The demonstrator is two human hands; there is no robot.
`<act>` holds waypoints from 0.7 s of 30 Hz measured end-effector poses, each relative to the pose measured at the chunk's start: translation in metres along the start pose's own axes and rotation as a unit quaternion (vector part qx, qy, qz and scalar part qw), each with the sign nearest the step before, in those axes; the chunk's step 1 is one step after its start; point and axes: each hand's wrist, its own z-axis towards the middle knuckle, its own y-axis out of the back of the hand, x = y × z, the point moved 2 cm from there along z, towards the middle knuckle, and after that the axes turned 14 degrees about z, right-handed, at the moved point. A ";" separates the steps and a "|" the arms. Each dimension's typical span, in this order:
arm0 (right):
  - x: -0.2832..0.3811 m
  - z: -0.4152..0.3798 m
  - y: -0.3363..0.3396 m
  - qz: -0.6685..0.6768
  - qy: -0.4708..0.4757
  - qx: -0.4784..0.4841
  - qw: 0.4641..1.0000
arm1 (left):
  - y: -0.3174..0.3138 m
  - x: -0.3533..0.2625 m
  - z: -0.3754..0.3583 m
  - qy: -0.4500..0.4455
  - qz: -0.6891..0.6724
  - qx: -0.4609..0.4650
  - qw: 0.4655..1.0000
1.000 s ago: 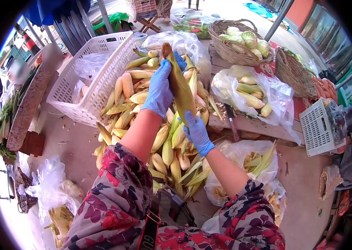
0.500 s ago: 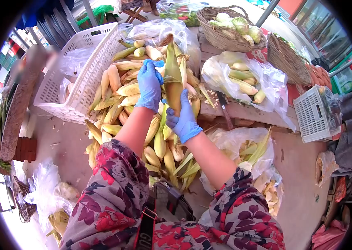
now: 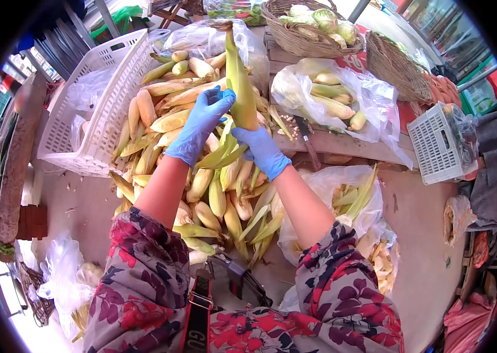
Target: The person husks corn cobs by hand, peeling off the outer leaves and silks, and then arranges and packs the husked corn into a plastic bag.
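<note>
An ear of corn (image 3: 240, 88) in its green husk stands upright in front of me, tip up. My right hand (image 3: 263, 152), in a blue glove, is wrapped around its lower end. My left hand (image 3: 201, 120), gloved too, has its fingers pinched at the ear's left edge, on the husk. A peeled-back husk leaf (image 3: 222, 156) hangs down between my hands. Beneath them lies a large pile of corn (image 3: 172, 120), some ears husked and some partly covered. A knife (image 3: 308, 144) with a dark blade rests on boards to the right.
A white plastic crate (image 3: 92, 138) stands left of the pile. Farther right are an open plastic bag of corn (image 3: 333, 106), a wicker basket of cabbages (image 3: 310, 32) and another white crate (image 3: 439, 147). A plastic bag holding husks (image 3: 354, 197) sits below the boards.
A husk leaf has come away from the ear and now hangs below it. My left hand has moved slightly down, its fingers now against the ear's edge. The view has shifted a little.
</note>
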 end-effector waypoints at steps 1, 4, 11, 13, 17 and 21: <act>-0.006 0.001 -0.009 -0.096 0.031 -0.030 0.994 | 0.002 -0.006 -0.004 -0.023 -0.054 0.094 0.994; -0.019 -0.001 -0.030 -0.114 0.053 -0.006 0.992 | -0.003 -0.005 -0.010 0.006 -0.240 0.022 0.971; -0.028 -0.028 -0.023 0.158 -0.284 0.174 0.929 | -0.006 -0.013 -0.032 0.032 -0.402 0.258 0.878; -0.034 -0.037 -0.025 0.071 -0.283 0.132 0.948 | -0.010 -0.004 -0.034 0.108 -0.440 0.275 0.848; -0.052 -0.072 -0.030 -0.169 -0.188 0.009 0.967 | -0.036 0.013 -0.049 0.191 -0.356 0.286 0.869; -0.059 -0.078 -0.024 -0.243 -0.204 0.046 0.947 | -0.044 0.025 -0.057 0.225 -0.322 0.317 0.863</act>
